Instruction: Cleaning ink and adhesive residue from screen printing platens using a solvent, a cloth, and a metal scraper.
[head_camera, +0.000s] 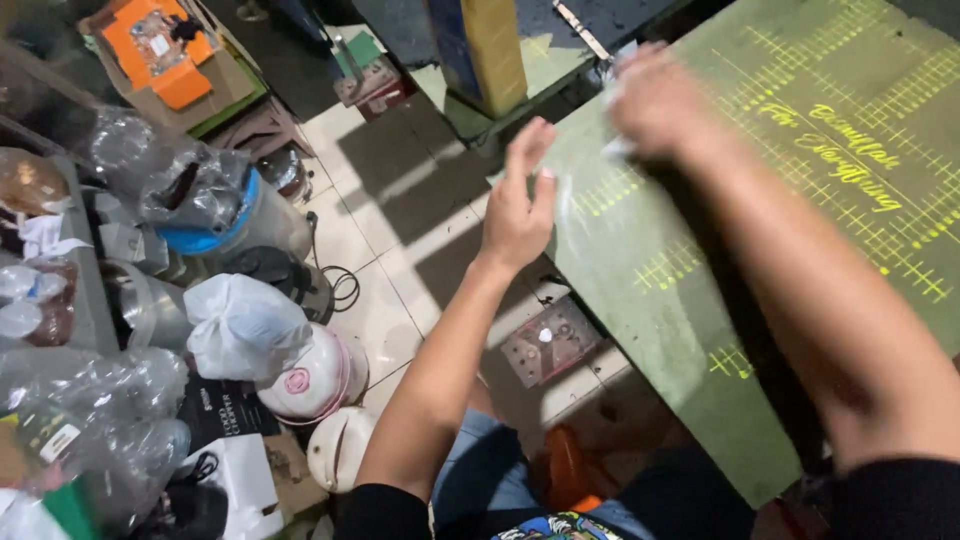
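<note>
A green cutting mat (700, 330) with yellow grid lines covers the table on the right. My left hand (518, 205) is open, fingers apart, at the mat's left edge, touching a clear plastic sheet (580, 215) that lies on the mat. My right hand (655, 100) is blurred by motion farther back on the mat. It seems to press on something white and thin, maybe a cloth or paper (618, 148); its grip is unclear.
White tiled floor (390, 220) lies left of the table. Plastic bags (235, 325), bottles and pots (320, 380) crowd the left side. A yellow and blue box (480, 50) stands at the back. An orange item (160, 45) lies on cardboard top left.
</note>
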